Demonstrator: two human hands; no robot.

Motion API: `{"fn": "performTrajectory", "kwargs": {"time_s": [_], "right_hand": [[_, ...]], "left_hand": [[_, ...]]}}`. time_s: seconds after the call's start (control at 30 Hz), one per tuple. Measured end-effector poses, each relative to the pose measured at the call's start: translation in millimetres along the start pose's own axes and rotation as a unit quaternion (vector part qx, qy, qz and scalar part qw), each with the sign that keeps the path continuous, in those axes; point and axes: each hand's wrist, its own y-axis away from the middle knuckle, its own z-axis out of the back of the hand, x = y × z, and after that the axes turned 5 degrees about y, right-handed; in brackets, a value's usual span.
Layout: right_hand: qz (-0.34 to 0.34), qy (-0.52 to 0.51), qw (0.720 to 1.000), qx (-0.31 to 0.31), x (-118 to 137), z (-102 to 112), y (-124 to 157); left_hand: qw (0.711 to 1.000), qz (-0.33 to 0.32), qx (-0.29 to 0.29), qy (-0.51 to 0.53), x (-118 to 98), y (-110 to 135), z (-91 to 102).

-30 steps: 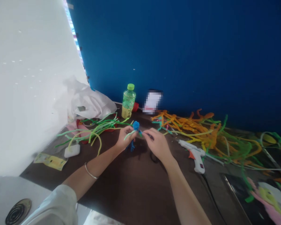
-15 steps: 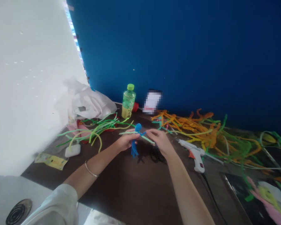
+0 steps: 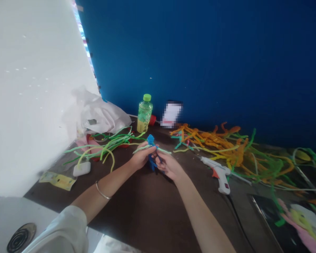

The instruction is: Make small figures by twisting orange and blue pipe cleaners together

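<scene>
In the middle of the head view is a small blue pipe-cleaner figure (image 3: 150, 140) with a rounded top and several strands hanging below. My left hand (image 3: 141, 157) is closed on it from the left, thumb on top near its middle. A pale green pipe cleaner (image 3: 164, 151) crosses the figure, one end sticking out on each side. My right hand (image 3: 169, 165) pinches a blue strand just below that crossing. The fingers of both hands nearly meet and cover the figure's middle.
Green pipe cleaners (image 3: 116, 142) lie to the left, beside a white case (image 3: 81, 169) and a yellow packet (image 3: 58, 181). A bottle (image 3: 144, 114) stands behind the hands. Rightward lie orange pipe cleaners (image 3: 213, 137), a glue gun (image 3: 221, 174) with its cord and a dark tablet-like slab (image 3: 265, 214).
My right hand has come down and left, closer to my left hand, bringing the blue strand downward. The figure's top has shifted slightly left and up.
</scene>
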Motion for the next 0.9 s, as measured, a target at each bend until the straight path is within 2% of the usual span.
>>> {"fn": "performTrajectory", "kwargs": {"time_s": [0.13, 0.27, 0.37, 0.43, 0.5, 0.57, 0.67, 0.8, 0.9], "right_hand": [[0.010, 0.070, 0.997, -0.020, 3.2, -3.2, 5.6], [0.035, 0.174, 0.983, -0.049, 10.6, -6.9, 12.5], [0.040, 0.244, 0.968, -0.032, 17.1, -8.0, 17.4], [0.061, 0.310, 0.948, -0.026, 22.0, -6.9, 20.6], [0.105, 0.395, 0.911, -0.049, 26.4, -4.7, 23.6], [0.146, 0.485, 0.858, -0.086, 29.6, -2.7, 26.6], [0.169, 0.588, 0.782, -0.117, 31.7, -2.6, 30.9], [0.200, 0.649, 0.717, -0.159, 32.7, -5.8, 35.2], [0.219, 0.671, 0.681, -0.193, 34.3, -5.3, 36.1]], "left_hand": [[0.998, -0.054, -0.037, -0.023, 2.0, -0.5, -0.7], [0.994, -0.067, -0.040, -0.081, 3.0, 0.1, -0.8], [0.987, -0.098, -0.045, -0.120, 3.6, 0.4, 0.5], [0.980, -0.124, -0.053, -0.143, 4.0, 0.0, 2.1], [0.974, -0.142, -0.060, -0.166, 4.4, -0.6, 3.6], [0.969, -0.147, -0.059, -0.187, 5.1, -1.2, 4.7], [0.970, -0.141, -0.045, -0.195, 6.6, -1.9, 4.9], [0.975, -0.129, -0.035, -0.175, 7.7, -2.4, 4.2], [0.979, -0.117, -0.014, -0.167, 6.9, -1.5, 4.0]]}}
